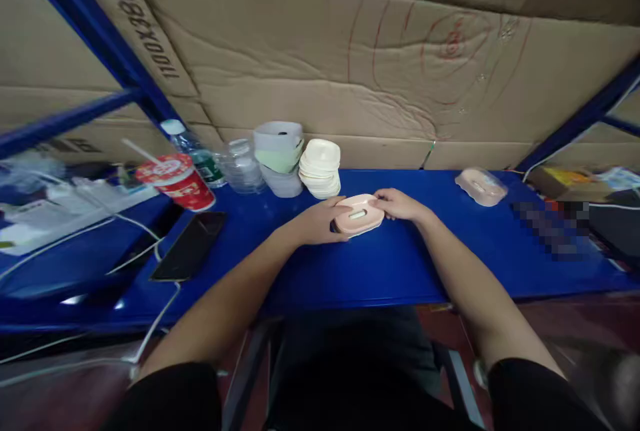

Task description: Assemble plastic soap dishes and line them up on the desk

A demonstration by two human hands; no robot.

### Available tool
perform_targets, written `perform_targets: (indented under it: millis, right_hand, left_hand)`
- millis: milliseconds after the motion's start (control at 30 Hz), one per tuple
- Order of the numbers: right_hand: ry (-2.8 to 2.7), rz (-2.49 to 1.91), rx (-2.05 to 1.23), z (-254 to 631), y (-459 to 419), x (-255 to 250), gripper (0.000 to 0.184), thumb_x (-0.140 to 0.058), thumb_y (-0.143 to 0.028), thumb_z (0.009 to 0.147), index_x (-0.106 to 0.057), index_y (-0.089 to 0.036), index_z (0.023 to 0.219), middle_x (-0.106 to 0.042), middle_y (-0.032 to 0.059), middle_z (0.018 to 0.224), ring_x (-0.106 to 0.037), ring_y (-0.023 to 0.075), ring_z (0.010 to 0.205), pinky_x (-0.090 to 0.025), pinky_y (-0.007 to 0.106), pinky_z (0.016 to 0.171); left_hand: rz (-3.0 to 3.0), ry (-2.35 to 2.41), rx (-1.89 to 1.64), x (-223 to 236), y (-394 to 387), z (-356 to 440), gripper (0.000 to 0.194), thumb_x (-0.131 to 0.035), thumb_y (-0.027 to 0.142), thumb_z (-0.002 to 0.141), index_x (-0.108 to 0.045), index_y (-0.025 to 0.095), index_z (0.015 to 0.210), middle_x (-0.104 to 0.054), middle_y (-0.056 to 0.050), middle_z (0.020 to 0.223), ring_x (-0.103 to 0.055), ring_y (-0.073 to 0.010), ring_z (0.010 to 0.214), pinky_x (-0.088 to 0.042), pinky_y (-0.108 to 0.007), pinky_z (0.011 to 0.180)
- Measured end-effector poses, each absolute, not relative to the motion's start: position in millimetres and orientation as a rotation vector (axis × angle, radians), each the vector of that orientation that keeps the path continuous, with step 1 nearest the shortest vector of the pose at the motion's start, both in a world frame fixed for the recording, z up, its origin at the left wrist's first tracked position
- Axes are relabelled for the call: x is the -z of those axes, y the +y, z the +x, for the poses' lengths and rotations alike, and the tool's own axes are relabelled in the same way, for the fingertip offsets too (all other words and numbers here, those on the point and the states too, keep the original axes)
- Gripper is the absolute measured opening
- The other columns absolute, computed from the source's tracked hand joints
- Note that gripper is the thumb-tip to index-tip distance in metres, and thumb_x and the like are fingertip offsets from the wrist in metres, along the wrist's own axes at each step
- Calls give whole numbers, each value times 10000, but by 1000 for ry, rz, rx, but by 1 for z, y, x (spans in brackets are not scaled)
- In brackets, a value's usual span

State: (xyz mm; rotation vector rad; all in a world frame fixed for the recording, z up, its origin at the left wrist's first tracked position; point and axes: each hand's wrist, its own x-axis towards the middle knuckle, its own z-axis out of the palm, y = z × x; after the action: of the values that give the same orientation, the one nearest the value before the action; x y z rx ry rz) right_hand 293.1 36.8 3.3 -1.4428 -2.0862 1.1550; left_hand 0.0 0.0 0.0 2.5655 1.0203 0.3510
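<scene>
Between my two hands is a pale pink, rounded plastic lid [367, 221] with a slot in its middle, held just over the blue tabletop. My left hand [320, 221] wraps around its left end, thumb on top and fingers at the side. The fingers of my right hand [397, 205] pinch its upper right edge. A cream-coloured layer shows along the lid's lower rim. Behind my left hand stands a stack of cream plastic pieces [321, 167]. Left of that rises a stack of translucent and greenish tubs [280, 154].
Further left are clear plastic containers [241, 167], a water bottle [200, 157], a red paper cup [183, 184] with a straw, and a dark phone [190, 246] beside white cables. A similar pink piece [480, 185] lies at the right back. Cardboard [320, 51] walls the table's rear.
</scene>
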Motion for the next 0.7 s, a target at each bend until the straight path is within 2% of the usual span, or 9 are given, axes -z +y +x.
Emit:
perform_targets:
  millis: [233, 433, 533, 700]
  right_hand:
    - [-2101, -1474, -1043, 293, 36, -3, 360, -612, -562, 979, -646, -214, 895, -595, -25, 578, -561, 145, 500, -390, 240, 469]
    - [-2268, -1492, -724, 291, 37, -8, 452, -520, -595, 1003, -672, -203, 837, -708, 36, 751, -635, 183, 720, -394, 268, 639]
    - [-2291, -1526, -651, 291, 39, -8, 416, -529, -558, 995, -674, -204, 830, -741, 51, 849, -639, 196, 792, -383, 278, 662]
    - [-2305, -1579, -641, 289, 40, -7, 414, -535, -551, 994, -670, -208, 807, -764, 55, 901, -651, 207, 821, -378, 287, 656]
  left_hand:
    - [2565, 997, -346, 2, 4, -5, 867, -774, 659, 843, -548, 276, 1587, -614, -148, 1478, -563, -384, 1372, -403, -532, 1195]
    - [2551, 1024, -345, 0, 4, -4, 890, -810, 658, 802, -552, 323, 1585, -627, -133, 1343, -574, -382, 1297, -424, -520, 1152]
    - [2540, 1026, -347, 0, 6, -4, 906, -827, 654, 782, -560, 321, 1581, -622, -135, 1337, -563, -394, 1307, -418, -530, 1156]
    - [2533, 1006, -355, 4, 8, -5, 938, -815, 702, 776, -549, 320, 1589, -603, -148, 1400, -539, -413, 1353, -402, -556, 1174]
